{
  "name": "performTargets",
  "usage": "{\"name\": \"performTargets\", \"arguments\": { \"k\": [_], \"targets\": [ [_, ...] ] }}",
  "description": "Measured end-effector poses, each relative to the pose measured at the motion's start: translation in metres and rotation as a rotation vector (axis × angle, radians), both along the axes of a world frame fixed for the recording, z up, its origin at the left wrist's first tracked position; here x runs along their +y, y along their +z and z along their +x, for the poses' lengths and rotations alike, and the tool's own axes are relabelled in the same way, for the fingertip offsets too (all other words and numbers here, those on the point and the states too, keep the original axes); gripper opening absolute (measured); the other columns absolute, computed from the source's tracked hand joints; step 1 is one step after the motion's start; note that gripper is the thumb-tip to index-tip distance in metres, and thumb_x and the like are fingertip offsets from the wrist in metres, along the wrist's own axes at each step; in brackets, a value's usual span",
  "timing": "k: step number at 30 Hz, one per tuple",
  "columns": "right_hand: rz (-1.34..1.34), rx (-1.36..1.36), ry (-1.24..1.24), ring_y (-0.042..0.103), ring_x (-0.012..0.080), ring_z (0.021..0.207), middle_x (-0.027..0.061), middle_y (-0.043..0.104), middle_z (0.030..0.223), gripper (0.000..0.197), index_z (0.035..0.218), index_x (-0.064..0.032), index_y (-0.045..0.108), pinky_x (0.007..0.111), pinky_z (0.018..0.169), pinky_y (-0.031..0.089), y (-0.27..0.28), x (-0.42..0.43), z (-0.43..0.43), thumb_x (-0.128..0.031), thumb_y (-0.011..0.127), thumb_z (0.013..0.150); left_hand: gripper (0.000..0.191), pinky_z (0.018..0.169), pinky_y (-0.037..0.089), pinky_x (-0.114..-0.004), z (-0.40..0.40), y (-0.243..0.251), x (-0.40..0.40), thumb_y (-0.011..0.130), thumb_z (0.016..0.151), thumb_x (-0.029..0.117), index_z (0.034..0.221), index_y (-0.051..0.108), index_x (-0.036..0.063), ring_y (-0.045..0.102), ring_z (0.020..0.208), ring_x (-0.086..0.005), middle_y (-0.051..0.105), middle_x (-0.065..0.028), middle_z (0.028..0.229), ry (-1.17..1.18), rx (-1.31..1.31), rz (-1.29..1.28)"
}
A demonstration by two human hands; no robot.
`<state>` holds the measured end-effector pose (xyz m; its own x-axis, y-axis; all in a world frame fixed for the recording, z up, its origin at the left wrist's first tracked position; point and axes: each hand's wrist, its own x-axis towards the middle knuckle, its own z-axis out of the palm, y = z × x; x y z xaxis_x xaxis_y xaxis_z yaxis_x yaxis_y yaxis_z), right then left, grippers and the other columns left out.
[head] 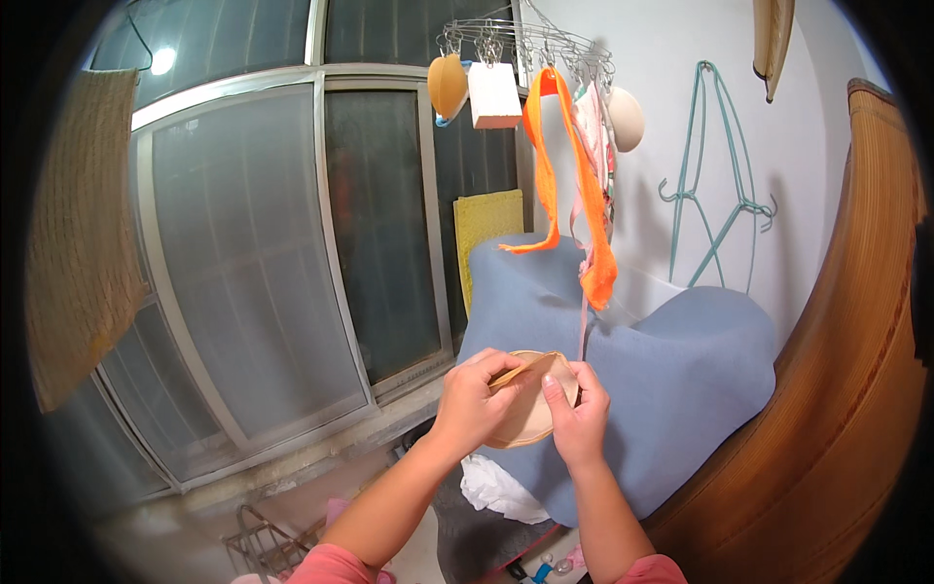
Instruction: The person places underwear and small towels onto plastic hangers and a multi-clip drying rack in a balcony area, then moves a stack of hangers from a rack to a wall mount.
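Between my hands is a round beige fabric pad (527, 422) with a tan stitched rim, its pale inner side facing up. My left hand (478, 390) pinches a folded part of the rim between thumb and fingers. On the opposite side, my right hand (582, 412) grips the edge, its thumb lying on the inner face and its fingers mostly hidden beneath. A blue-grey cloth (678, 379) drapes over bulky things just beyond and below. Above hangs a wire clip hanger (525, 35) carrying an orange cloth strip (541, 139), a tan cup-shaped pad (446, 84) and a pale one (625, 119).
Sliding windows (255, 255) run along the left. Green plastic hangers (719, 175) hang on the white wall. A rolled brown mat (824, 452) stands at right, and a woven mat (84, 233) hangs at far left. Crumpled white plastic (500, 489) lies below my forearms, near a metal rack (266, 544).
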<state>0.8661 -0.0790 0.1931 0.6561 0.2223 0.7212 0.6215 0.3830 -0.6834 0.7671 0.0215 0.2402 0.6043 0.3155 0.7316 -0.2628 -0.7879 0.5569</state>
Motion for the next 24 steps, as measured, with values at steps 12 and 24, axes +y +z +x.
{"name": "performTargets", "arguments": {
  "k": [12, 24],
  "targets": [
    [-0.044, -0.02, 0.094, 0.057, 0.0181, 0.076, 0.0099, 0.058, 0.085, 0.016, 0.091, 0.0017, 0.059, 0.029, 0.07, 0.045, 0.006, 0.018, -0.053, -0.009, 0.063, 0.08, 0.018, 0.074, 0.044, -0.025, -0.057, -0.003, 0.023, 0.057, 0.083, 0.006, 0.098, 0.061, -0.003, 0.056, 0.083, -0.014, 0.059, -0.0076, 0.093, -0.076, -0.024, -0.093],
    [0.048, -0.118, -0.029, 0.058, 0.0233, 0.08, 0.012, 0.057, 0.086, 0.017, 0.093, 0.0019, 0.059, 0.031, 0.074, 0.044, 0.031, 0.008, -0.027, -0.002, 0.06, 0.076, 0.021, 0.074, 0.045, -0.026, -0.035, 0.031, 0.012, 0.06, 0.075, 0.001, 0.096, 0.063, -0.0035, 0.057, 0.082, -0.015, 0.059, -0.0077, 0.091, -0.218, -0.053, 0.009]
  ]
}}
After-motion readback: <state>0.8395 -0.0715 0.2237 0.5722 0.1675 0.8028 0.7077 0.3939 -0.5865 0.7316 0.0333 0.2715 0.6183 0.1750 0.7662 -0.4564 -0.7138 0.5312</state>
